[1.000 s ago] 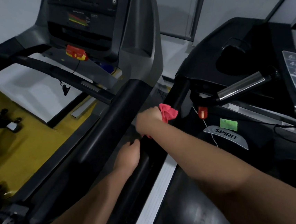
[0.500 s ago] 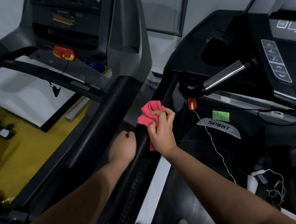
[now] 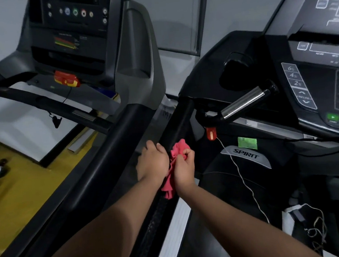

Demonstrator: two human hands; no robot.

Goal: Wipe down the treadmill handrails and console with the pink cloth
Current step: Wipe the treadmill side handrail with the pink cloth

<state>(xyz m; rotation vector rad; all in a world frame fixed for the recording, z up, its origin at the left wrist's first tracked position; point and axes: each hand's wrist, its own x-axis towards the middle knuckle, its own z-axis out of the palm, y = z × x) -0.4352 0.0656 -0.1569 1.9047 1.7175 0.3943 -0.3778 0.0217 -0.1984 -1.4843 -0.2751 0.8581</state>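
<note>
The right hand [image 3: 184, 168] has its grip clenched on the pink cloth [image 3: 176, 158], the left hand [image 3: 152, 164] touching alongside, grip unclear, and the black handrail [image 3: 181, 121] runs up and away toward the console [image 3: 312, 77].

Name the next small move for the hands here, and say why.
Probably slide the pink cloth up the black handrail. The right hand grips the bunched cloth against that rail, the left hand is beside it, and the rail's upper stretch toward the console lies bare ahead.
</note>
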